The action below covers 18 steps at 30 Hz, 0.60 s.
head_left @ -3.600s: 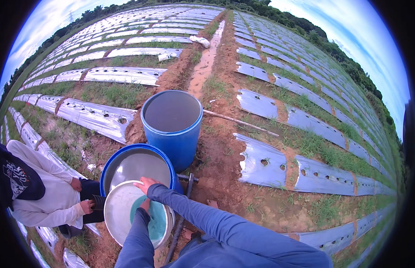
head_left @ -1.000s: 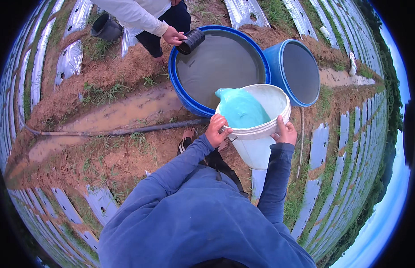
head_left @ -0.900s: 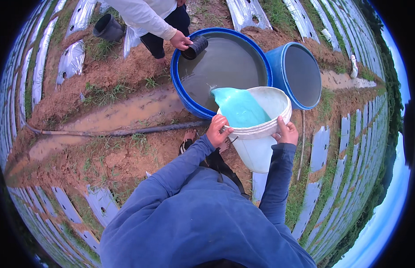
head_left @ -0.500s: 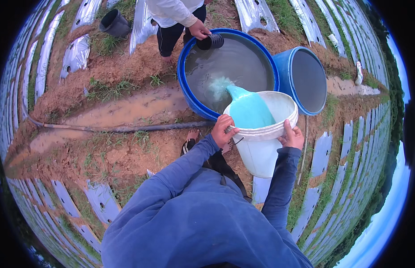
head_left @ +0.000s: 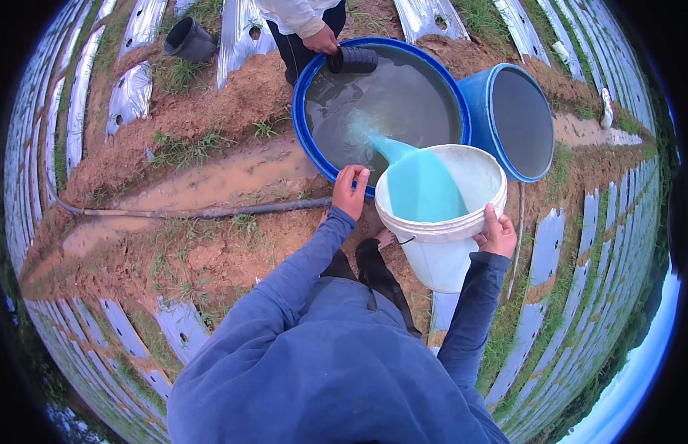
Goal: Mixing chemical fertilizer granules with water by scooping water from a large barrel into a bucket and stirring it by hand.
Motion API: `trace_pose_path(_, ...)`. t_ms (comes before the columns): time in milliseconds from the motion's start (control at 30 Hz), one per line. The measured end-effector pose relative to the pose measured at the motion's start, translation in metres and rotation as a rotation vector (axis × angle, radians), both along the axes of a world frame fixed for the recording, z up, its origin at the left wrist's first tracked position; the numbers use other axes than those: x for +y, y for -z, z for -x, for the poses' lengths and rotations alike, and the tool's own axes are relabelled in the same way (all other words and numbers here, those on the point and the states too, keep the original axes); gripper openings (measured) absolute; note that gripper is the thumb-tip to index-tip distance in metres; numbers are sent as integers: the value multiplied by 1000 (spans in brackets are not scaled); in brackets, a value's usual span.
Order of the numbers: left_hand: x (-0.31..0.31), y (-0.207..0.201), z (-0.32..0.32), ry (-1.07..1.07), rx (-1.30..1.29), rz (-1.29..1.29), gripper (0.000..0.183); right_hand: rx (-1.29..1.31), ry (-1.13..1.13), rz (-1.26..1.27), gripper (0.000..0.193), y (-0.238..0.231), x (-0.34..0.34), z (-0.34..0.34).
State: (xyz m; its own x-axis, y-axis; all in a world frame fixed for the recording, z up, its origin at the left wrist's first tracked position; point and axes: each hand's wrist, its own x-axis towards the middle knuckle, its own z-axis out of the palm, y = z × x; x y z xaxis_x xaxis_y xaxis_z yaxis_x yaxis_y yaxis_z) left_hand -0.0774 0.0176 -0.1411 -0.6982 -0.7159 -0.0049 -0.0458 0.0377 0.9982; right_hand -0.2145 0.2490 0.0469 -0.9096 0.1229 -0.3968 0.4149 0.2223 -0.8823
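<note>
You are pouring turquoise liquid [head_left: 429, 189] into the blue drum [head_left: 297, 107], right hand [head_left: 496, 235] gripping the white bucket [head_left: 442, 260], left hand [head_left: 348, 195] loosely curled, empty; steady tilting seems needed.

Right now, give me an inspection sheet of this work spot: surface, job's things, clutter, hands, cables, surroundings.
Surface: reddish soil, grass patches, a strip of muddy water.
Job's things: white bucket tilted, turquoise liquid pouring into the wide blue drum; second blue drum beside it.
Clutter: black bucket tilted on the ground; thin stick on the soil.
Hands: right hand holds the white bucket's rim; left hand beside the bucket, contact with the drum unclear.
Cables: nothing seen; a dark hose lies along the soil.
Surroundings: co-worker's hand holds a black ribbed cup at the wide drum; film-covered rows around.
</note>
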Motion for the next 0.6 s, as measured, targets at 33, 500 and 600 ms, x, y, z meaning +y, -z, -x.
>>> trace_pose_path(33, -7, 17, 7, -73, -171, 17, 25, 0, 2, 21, 34, 2, 3, 3)
trace_pose_path(500, -1, 95, 74, -1, -742, 613, 30, -79, -22, 225, 25, 10, 63, -1)
trace_pose_path(600, 1, 95, 76, 5, -729, 666, 32, -101, 22, 277, 27, 10, 68, -2)
